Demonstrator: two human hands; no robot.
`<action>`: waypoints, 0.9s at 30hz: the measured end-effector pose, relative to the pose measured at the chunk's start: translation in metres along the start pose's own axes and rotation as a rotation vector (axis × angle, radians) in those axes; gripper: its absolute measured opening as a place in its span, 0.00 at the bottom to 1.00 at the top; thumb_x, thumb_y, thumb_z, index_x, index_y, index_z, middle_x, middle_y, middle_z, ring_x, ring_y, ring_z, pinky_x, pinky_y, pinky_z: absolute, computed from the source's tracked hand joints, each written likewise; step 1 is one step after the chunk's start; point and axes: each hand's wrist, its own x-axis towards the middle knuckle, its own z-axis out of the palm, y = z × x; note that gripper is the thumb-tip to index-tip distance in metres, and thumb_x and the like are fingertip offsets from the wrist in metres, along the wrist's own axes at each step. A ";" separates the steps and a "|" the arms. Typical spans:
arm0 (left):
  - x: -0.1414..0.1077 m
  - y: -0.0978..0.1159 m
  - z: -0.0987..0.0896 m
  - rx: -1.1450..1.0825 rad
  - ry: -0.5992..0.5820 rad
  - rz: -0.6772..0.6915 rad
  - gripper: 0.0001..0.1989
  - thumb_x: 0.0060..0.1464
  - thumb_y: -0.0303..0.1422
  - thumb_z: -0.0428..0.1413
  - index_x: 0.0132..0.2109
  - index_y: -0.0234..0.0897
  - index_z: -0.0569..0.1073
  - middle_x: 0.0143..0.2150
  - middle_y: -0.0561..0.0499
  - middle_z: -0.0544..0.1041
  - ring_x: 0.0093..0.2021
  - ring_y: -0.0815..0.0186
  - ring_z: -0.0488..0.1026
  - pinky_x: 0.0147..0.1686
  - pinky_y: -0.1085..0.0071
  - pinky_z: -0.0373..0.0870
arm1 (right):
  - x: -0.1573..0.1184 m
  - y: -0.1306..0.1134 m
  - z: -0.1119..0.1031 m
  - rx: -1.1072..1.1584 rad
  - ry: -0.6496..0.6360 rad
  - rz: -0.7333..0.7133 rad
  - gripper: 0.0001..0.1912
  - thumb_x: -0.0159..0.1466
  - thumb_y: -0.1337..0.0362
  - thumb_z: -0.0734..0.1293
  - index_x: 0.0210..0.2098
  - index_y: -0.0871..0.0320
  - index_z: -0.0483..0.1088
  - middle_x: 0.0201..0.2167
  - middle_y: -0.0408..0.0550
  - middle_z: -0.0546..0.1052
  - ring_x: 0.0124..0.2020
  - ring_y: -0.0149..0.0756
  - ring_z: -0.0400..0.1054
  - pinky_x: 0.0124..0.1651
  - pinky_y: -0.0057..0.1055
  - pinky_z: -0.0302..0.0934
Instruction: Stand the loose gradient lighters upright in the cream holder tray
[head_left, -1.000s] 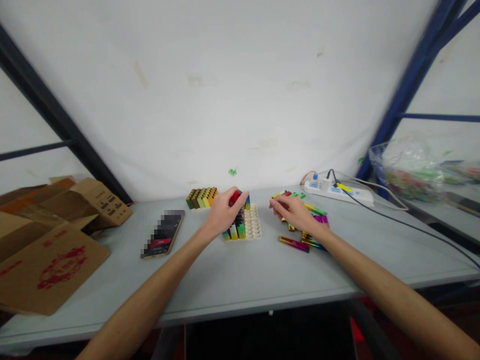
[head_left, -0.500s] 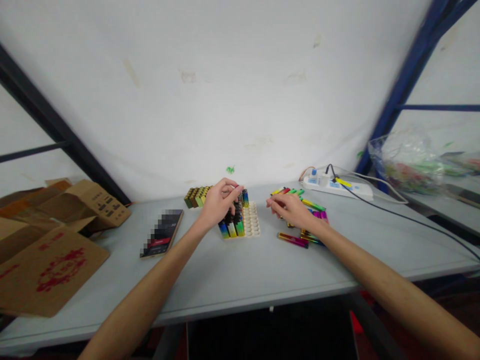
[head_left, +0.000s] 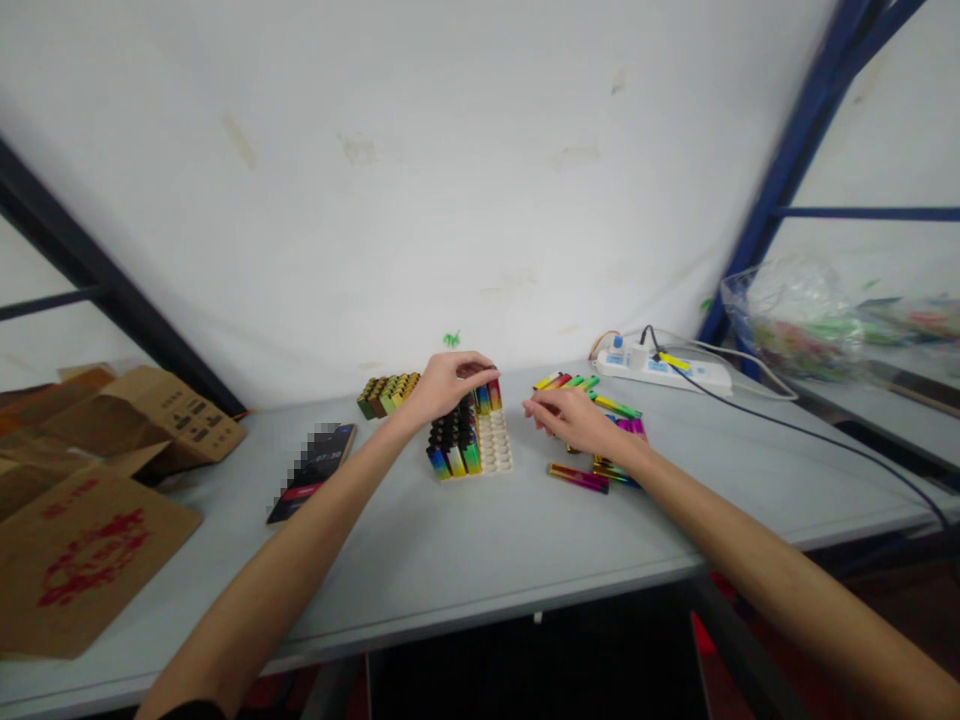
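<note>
My left hand (head_left: 448,384) is closed over the far end of a white tray (head_left: 495,450), its fingertips on the top of a red-and-gold lighter (head_left: 494,396) that stands upright there. Blue, yellow and green lighters (head_left: 454,460) with dark tops fill the tray's left part, partly under the hand; empty oval holes show on its right. To the right of the tray, my right hand (head_left: 566,415) hovers with its fingers pinched together; whatever they may hold is hidden. Beneath and around it lie loose shiny lighters, including a magenta-and-gold one (head_left: 579,478).
Behind my left wrist stands a block of gold-green lighters (head_left: 386,394). A phone (head_left: 311,472) and an opened cardboard box (head_left: 97,540) lie left. At the back right are a power strip (head_left: 667,371) with cables and a clear plastic bag (head_left: 795,310).
My left hand has brought a red-and-gold lighter down to the tray's far row, beside the blue one. My right hand stays near the loose lighters, fingers still pinched. The view has shifted slightly.
</note>
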 end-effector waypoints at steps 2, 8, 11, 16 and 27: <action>0.001 -0.002 -0.001 0.110 -0.062 0.033 0.13 0.59 0.41 0.60 0.40 0.35 0.82 0.36 0.47 0.83 0.36 0.63 0.78 0.41 0.70 0.72 | 0.001 0.003 -0.001 -0.037 0.007 -0.013 0.20 0.75 0.58 0.58 0.31 0.58 0.73 0.24 0.46 0.77 0.24 0.33 0.68 0.32 0.29 0.56; 0.001 -0.006 -0.003 0.348 -0.195 0.025 0.08 0.57 0.36 0.60 0.38 0.37 0.83 0.32 0.48 0.83 0.33 0.62 0.78 0.37 0.70 0.70 | 0.002 0.017 -0.004 -0.117 0.029 -0.042 0.19 0.75 0.59 0.59 0.29 0.57 0.71 0.24 0.46 0.76 0.25 0.34 0.67 0.33 0.30 0.54; 0.001 -0.006 -0.001 0.369 -0.186 0.047 0.08 0.56 0.35 0.61 0.37 0.38 0.84 0.33 0.46 0.83 0.35 0.60 0.78 0.39 0.69 0.70 | 0.002 0.019 -0.004 -0.111 0.022 -0.040 0.20 0.75 0.59 0.59 0.29 0.57 0.71 0.24 0.46 0.76 0.25 0.34 0.67 0.34 0.30 0.54; 0.002 -0.007 0.002 0.426 -0.180 0.071 0.07 0.54 0.34 0.62 0.37 0.37 0.84 0.36 0.45 0.83 0.38 0.59 0.78 0.43 0.68 0.70 | 0.001 0.016 -0.004 -0.124 0.001 -0.043 0.20 0.75 0.59 0.59 0.28 0.57 0.70 0.24 0.46 0.75 0.25 0.34 0.66 0.33 0.30 0.53; -0.002 -0.006 -0.001 0.486 -0.194 0.107 0.09 0.60 0.35 0.59 0.39 0.37 0.83 0.40 0.43 0.80 0.42 0.58 0.77 0.48 0.65 0.70 | 0.001 0.039 -0.007 -0.280 0.033 0.030 0.13 0.74 0.61 0.60 0.41 0.59 0.76 0.37 0.54 0.79 0.37 0.42 0.74 0.44 0.36 0.65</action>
